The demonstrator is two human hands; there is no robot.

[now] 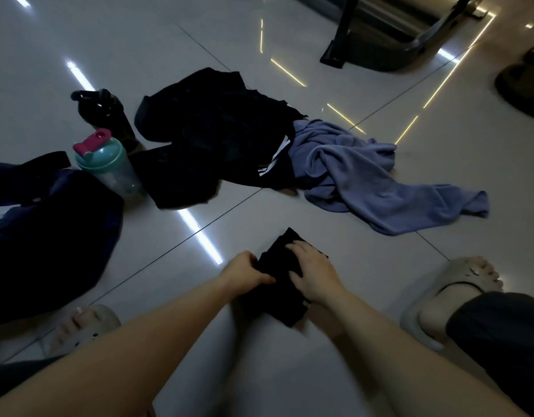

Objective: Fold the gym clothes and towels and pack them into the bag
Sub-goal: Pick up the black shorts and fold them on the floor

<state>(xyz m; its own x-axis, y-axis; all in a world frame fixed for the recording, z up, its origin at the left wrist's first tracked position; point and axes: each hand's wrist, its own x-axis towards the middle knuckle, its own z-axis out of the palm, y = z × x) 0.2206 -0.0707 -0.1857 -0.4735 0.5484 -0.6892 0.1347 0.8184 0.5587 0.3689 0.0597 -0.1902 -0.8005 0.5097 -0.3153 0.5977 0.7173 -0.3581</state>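
Lower centre of the frame: the left hand [247, 270] is pinching the small black folded cloth [282, 284] at its edge while the right hand [312, 270] is pressing flat, fingers spread, best smoothing creases before packing.

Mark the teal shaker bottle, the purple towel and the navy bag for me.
teal shaker bottle [101, 159]: head view, on its teal lid.
purple towel [350, 164]: head view, on its crumpled middle.
navy bag [49, 236]: head view, on its dark side panel.

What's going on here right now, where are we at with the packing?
A person crouches on the tiled floor, both hands on a small black cloth: left hand grips its edge, right hand presses it flat. A black pile of clothes and a blue towel lie unfolded. The dark bag sits at left beside two bottles.
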